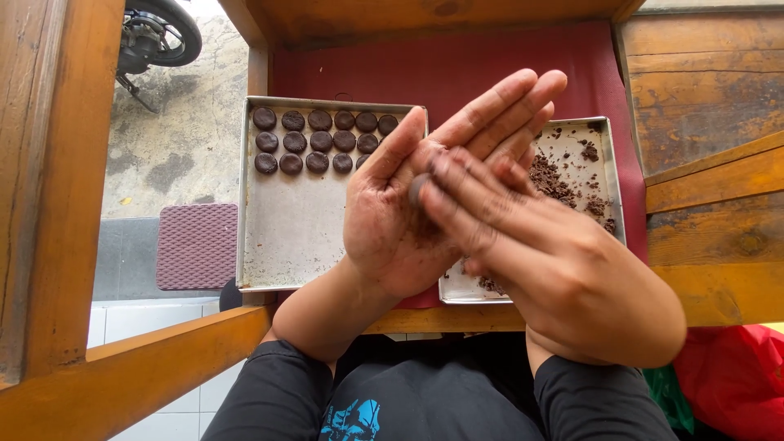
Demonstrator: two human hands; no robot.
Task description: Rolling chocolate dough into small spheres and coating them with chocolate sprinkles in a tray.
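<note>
1. Across the wooden counter (719, 269), a dark red mat (457, 69) is lying under two metal trays.
2. Left tray (286, 237) is carrying rows of dark round dough discs (306, 140) along its far edge; right tray (600, 163) is holding loose dark crumbs (551, 178).
3. Left hand (400, 220) is lying palm up, fingers together, pointing up and right.
4. Right hand (563, 278) is pressing across it, fingers together, pointing up and left.
5. Dough piece (418, 189) is sitting between the palms, mostly hidden; its long axis cannot be told.
</note>
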